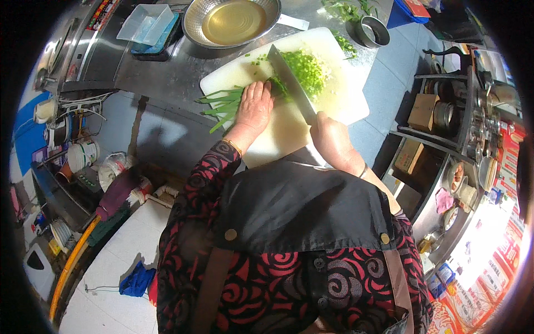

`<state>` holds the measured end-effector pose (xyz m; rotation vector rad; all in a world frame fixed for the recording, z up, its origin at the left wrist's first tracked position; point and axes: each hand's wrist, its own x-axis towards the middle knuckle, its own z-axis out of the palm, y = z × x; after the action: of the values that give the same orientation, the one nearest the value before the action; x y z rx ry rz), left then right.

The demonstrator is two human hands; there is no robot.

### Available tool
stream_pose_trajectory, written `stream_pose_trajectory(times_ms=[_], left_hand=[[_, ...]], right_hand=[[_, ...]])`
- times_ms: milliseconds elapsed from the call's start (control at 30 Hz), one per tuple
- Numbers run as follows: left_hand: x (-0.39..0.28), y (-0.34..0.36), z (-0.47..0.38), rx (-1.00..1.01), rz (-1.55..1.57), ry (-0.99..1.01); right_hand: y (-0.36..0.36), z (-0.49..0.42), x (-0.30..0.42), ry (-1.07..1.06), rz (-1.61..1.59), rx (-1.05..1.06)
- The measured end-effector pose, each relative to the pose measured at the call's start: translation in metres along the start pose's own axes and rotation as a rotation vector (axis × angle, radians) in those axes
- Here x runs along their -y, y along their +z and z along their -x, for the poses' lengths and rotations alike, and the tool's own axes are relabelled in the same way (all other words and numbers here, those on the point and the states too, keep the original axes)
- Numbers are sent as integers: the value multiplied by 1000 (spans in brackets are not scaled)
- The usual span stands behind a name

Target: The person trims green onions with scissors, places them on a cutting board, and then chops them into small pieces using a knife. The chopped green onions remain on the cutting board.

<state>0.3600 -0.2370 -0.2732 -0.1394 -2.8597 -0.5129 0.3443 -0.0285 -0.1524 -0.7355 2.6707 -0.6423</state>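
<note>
On a white cutting board lies a bunch of green onion leaves. My left hand presses the bunch down on the board, the uncut leaves trailing out to its left. A cleaver is gripped by its handle in my right hand, the blade slanting up and left, just right of my left fingers. Past the blade rests a heap of chopped green onion, and a few cut bits lie left of the blade tip. The cleaver's handle is mostly hidden by my right hand.
Beyond the board stand a hammered metal bowl of yellowish liquid and a clear plastic container. A metal ring-shaped dish sits near the right edge of the steel counter. Shelves with boxes are at right.
</note>
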Motion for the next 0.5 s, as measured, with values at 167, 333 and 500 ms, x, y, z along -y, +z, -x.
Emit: stream_pose_trajectory(times_ms=[167, 333, 500], left_hand=[[1, 1, 1, 19, -10, 3], [3, 3, 1, 10, 12, 18], [4, 2, 1, 35, 1, 45]], right_hand=[[0, 1, 7, 46, 31, 53], [5, -5, 5, 148, -74, 134], [18, -18, 3, 37, 22, 126]])
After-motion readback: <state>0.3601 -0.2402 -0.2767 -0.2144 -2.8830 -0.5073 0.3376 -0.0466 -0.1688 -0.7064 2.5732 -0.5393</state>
